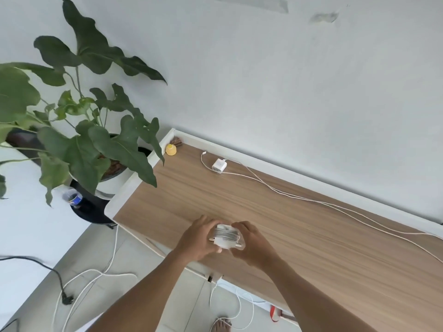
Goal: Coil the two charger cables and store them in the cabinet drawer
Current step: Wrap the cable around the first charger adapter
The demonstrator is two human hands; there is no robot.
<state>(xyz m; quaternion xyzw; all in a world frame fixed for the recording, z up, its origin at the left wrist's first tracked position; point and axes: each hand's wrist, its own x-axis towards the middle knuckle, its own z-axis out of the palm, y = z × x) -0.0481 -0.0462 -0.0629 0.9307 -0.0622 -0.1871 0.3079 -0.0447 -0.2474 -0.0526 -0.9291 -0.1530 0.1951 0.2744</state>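
A white charger [226, 237] with its cable wound tightly around it sits between both hands above the wooden cabinet top [275, 212]. My left hand [196, 238] grips its left side and my right hand [254, 243] grips its right side. A second white charger [218, 165] lies near the back wall. Its loose cable [335, 206] trails in long lines across the top toward the right edge. No drawer is in view.
A large potted plant [79, 130] stands left of the cabinet, its leaves hanging over the corner. A small yellow object [171, 149] sits in the back corner. White and black cords [91, 279] lie on the floor at left. A bare foot [221, 325] shows below.
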